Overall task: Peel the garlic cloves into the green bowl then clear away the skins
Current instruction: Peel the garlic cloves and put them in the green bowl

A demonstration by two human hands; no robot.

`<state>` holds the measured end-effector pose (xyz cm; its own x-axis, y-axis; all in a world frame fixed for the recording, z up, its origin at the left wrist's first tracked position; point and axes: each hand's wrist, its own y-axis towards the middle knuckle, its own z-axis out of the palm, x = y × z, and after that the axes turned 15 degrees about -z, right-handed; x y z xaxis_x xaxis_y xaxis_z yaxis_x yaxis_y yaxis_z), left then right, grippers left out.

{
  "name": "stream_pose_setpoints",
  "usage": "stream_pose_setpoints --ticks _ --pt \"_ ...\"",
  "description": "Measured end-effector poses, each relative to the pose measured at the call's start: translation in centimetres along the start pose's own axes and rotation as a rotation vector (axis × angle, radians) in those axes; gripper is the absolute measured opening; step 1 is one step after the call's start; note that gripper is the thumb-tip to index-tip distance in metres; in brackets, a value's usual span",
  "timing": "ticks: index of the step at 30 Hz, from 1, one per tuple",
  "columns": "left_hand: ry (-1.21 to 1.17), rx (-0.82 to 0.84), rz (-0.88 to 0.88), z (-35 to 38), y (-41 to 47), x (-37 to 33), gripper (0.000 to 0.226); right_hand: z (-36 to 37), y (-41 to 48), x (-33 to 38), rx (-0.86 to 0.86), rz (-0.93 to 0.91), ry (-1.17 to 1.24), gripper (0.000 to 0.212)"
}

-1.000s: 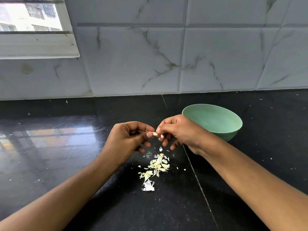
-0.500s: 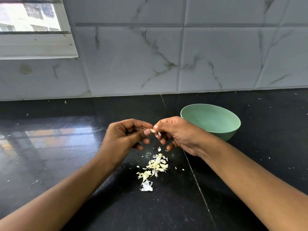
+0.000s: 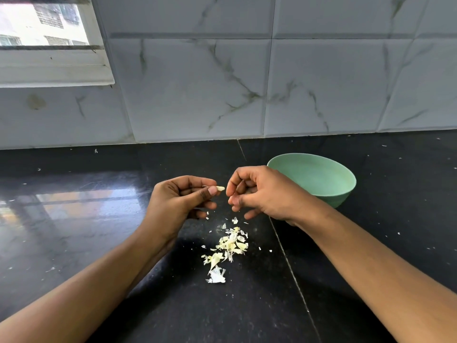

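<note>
Garlic clove (image 3: 220, 188), small and pale cream, pinched by the left hand (image 3: 178, 201), lies level, tip toward 3 o'clock, facing the curled right hand (image 3: 264, 191), whose contents are unclear.

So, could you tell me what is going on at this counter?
A person is peeling garlic by hand. The left hand pinches a small garlic clove, while the right hand sits curled just beside it, with nothing visible in it. A pile of skins lies on the black counter beneath. The green bowl stands behind the right hand; no cloves show inside.
</note>
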<state>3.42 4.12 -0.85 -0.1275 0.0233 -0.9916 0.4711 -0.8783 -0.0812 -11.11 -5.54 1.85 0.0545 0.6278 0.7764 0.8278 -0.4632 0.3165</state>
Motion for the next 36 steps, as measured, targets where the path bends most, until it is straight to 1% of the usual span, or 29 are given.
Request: stream_pose_setpoints --ticks 2,4,8,11,13,14,16,18,21,23,25,27,29,32,36 --pt "-0.002 -0.006 -0.021 0.0 0.1 0.1 0.024 -0.1 0.0 0.0 0.051 0.015 -0.048 0.021" --pt "-0.009 -0.008 -0.043 -0.1 0.2 0.1 0.025 -0.2 -0.1 0.0 0.056 0.016 -0.066 0.023" --pt "-0.007 -0.003 -0.077 -0.2 0.3 0.1 0.023 -0.5 0.0 0.3 -0.037 -0.051 -0.075 0.01" --pt "0.004 -0.001 -0.085 -0.2 0.3 0.1 0.016 -0.6 0.1 0.5 -0.134 -0.105 -0.091 0.014" --pt "0.009 -0.002 -0.086 -0.2 0.3 0.2 0.019 -0.5 0.0 0.5 -0.203 -0.15 -0.158 0.02" --pt "0.012 0.0 -0.088 -0.2 0.3 0.2 0.022 -0.4 0.0 0.5 -0.219 -0.164 -0.19 0.019" --pt "0.015 0.004 -0.089 -0.1 0.2 0.2 0.025 -0.1 -0.1 0.5 -0.192 -0.164 -0.21 0.012" --pt "0.025 0.006 -0.088 -0.1 0.2 0.2 0.026 0.3 -0.1 0.3 -0.158 -0.152 -0.176 0.01" --pt "0.035 0.01 -0.073 0.0 0.1 0.3 0.027 0.7 0.0 0.1 -0.188 -0.114 -0.069 0.009" --pt "0.036 0.014 -0.055 0.1 0.1 0.3 0.026 0.4 0.2 0.0 -0.206 -0.062 0.008 0.012" --pt "0.05 0.019 -0.033 0.1 0.0 0.3 0.025 0.3 0.3 -0.2 -0.186 -0.01 0.088 0.017" --pt "0.068 0.021 -0.015 0.1 0.0 0.4 0.025 0.5 0.3 -0.4 -0.163 0.009 0.136 0.017" --pt "0.074 0.017 -0.006 0.2 0.0 0.4 0.025 0.9 0.4 -0.5 -0.167 0.001 0.188 0.014" --pt "0.071 0.0 0.01 0.1 -0.1 0.2 0.026 1.4 0.5 -0.6 -0.216 -0.049 0.27 0.008" --pt "0.086 -0.022 0.02 0.1 -0.1 0.0 0.022 1.8 0.6 -0.8 -0.254 -0.128 0.247 0.007"
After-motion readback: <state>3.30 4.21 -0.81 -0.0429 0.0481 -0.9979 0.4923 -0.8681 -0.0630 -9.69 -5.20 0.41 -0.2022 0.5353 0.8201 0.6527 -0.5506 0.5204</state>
